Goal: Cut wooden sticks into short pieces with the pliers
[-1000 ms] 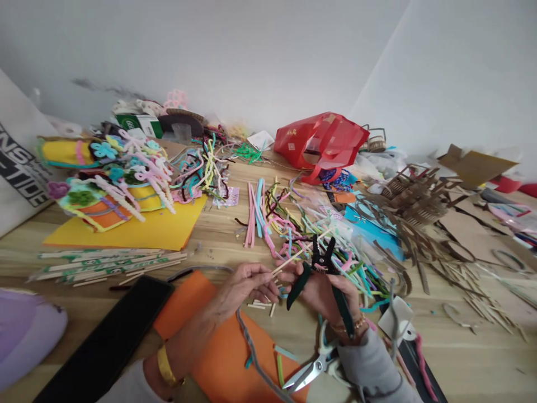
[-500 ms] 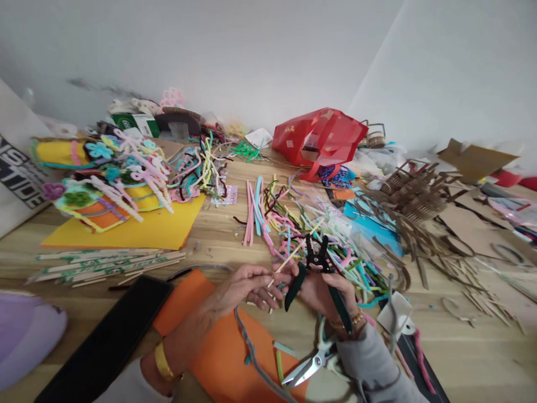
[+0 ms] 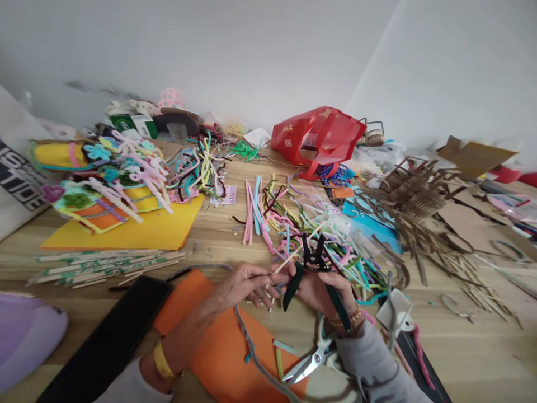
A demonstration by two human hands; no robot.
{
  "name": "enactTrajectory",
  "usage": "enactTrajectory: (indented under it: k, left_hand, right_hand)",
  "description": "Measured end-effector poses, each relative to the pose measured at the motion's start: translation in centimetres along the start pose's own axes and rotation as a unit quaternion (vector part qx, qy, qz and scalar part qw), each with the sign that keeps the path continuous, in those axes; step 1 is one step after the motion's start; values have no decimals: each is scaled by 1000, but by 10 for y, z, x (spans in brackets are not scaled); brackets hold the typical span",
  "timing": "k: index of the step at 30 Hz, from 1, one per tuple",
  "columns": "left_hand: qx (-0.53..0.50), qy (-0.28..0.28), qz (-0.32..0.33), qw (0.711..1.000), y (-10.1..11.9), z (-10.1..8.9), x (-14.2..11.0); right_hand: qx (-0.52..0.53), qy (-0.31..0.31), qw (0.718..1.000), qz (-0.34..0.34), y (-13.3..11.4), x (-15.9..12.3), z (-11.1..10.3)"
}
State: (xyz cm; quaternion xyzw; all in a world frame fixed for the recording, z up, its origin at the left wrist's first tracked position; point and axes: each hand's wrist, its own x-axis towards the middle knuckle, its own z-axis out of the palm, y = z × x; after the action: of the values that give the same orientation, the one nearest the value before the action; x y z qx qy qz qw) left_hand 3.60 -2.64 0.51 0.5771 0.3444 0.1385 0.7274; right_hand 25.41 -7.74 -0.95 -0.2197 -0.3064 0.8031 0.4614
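Grasps thin wooden stick [image 3: 293, 255] in left fingers [image 3: 255, 271], slanted toward pile of pipe cleaners [image 3: 364, 271]. Clasps dark-handled pliers [image 3: 314, 261] in right fingers [image 3: 335, 279], jaws spread. Holds both above worktop [image 3: 470, 358], toward near edge. Shows open scissors [image 3: 318, 358] nearer that edge, blades over orange sheet [image 3: 226, 358].

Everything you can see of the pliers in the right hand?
The pliers have a black, metal-looking head with a round pivot and toothed jaws, plus smooth dark-green handles. They are open: jaws apart in a V pointing away from the person, handles spread back toward the wrist. The right hand holds them above the table, near its middle. A thin pale stick passes close to the left jaw; whether they touch, I can't tell.
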Motion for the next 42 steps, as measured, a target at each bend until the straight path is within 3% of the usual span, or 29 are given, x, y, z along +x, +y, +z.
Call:
enactTrajectory:
  k: [8,16,25,31,42]
  left_hand:
    - [48,-5,9,999,-13,-2,7]
    - [73,3,9,997,-8,2,5]
    - [14,-21,-8,1000,-2,-1,0]
    - [5,0,-23,1000,0,0,-2]
    - [-11,1,1,1000,12,2,-8]
  right_hand:
    - [-16,-30,999,0,-1,2,2]
    - [-10,-32,999,5,2,0,1]
    - [-22,-8,1000,4,0,-1,1]
    - [-8,6,1000,-4,2,-2,-1]
    - [-10,-7,1000,-2,2,-3,0]
